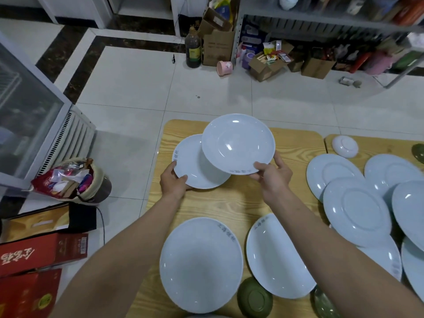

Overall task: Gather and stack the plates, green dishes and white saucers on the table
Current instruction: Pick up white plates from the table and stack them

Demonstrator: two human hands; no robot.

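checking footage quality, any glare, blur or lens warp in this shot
Head view: small bright glints on the raised plate in the right hand; wide-angle warp bows the wooden table at its edges; the shelves at the top look soft.

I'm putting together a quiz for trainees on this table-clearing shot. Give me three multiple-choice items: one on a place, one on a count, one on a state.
1. Where does the overturned green dish sit?
A. at the table's near edge, between the near-left plate and the near-right plate
B. on the floor
C. on a held plate

2. How many plates are the hands holding?
A. one
B. two
C. three

3. How does the white saucer lie?
A. upright
B. upside down
C. on its edge

Key:
1 A, it sits by the gap between those two plates.
2 B, the left hand grips the far-left plate and the right hand grips the raised plate.
3 B, its foot ring faces up.
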